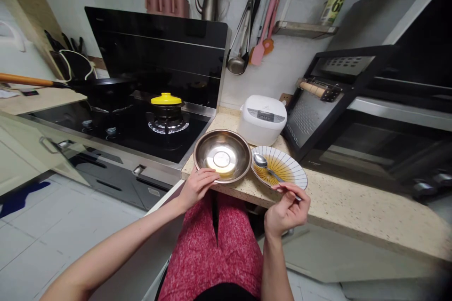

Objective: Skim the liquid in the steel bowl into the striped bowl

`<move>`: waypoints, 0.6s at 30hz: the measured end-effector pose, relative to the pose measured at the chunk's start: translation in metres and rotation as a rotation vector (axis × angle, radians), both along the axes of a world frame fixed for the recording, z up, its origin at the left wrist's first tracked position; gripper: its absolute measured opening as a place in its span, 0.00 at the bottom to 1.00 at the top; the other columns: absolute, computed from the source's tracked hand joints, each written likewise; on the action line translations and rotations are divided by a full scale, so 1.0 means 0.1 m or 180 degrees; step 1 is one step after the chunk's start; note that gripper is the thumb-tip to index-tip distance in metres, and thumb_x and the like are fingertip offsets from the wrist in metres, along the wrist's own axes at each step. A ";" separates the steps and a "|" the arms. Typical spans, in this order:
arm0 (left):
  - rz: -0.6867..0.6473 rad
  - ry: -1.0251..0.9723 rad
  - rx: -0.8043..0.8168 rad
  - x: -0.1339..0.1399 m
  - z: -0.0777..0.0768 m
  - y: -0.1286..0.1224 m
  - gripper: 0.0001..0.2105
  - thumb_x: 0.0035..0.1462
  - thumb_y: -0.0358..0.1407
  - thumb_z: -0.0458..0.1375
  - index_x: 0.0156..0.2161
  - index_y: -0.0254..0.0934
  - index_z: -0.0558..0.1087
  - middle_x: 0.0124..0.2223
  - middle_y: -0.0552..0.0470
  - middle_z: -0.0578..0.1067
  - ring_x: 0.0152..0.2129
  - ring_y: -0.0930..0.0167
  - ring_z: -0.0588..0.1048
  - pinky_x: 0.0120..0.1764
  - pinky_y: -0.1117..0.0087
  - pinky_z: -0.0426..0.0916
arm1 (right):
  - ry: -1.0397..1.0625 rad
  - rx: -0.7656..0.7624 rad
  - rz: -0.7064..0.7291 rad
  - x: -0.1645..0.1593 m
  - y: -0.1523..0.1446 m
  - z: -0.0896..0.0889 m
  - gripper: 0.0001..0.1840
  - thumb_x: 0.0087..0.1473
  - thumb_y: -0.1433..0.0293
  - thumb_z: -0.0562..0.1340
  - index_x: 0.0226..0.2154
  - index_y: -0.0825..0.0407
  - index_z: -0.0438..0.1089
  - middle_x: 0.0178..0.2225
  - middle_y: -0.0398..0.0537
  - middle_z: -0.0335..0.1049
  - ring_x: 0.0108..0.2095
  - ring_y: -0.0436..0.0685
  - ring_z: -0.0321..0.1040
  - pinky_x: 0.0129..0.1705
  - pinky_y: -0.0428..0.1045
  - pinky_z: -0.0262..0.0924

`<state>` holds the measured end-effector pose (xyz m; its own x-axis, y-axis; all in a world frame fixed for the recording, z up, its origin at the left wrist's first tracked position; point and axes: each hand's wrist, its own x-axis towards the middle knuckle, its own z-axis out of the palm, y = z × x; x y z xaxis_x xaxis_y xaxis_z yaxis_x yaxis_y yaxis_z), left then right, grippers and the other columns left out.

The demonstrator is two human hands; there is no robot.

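A shiny metal bowl (241,150) rests on the counter near its front edge. My left hand (199,184) grips its near-left rim, with fingertips over the inside. A pale yellow patch shows at the bowl's bottom; whether it is food or a reflection I cannot tell. Right beside the bowl stands a white plate (295,171) with dark radiating lines and an amber-yellow liquid or residue in its middle. My right hand (287,207) is closed around the handle of a metal spoon (260,160), whose head lies over the plate's far-left part.
Behind the bowl and plate sits a white rice cooker (264,124). To the left, the gas stove (141,136) carries a small yellow-lidded pot (165,99) and a wok (102,85) with a wooden handle. An oven (384,146) stands at right. Utensils (259,51) hang from a rail.
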<state>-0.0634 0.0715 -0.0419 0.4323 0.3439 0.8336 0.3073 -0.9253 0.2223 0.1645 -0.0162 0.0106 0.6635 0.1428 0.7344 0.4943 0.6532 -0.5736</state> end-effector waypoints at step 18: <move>-0.0059 -0.0002 -0.0142 0.00 0.03 -0.02 0.14 0.70 0.31 0.55 0.57 0.40 0.76 0.47 0.44 0.83 0.48 0.63 0.79 0.54 0.57 0.72 | 0.0239 -0.1189 0.1408 -0.46 0.21 -0.29 0.16 0.65 0.56 0.60 0.35 0.52 0.70 0.30 0.43 0.72 0.27 0.49 0.69 0.32 0.46 0.67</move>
<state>-0.0639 0.0697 -0.0392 0.4384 0.3727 0.8179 0.2900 -0.9200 0.2637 0.1188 0.0045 -0.0183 0.5302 0.6585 0.5341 0.1696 0.5348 -0.8278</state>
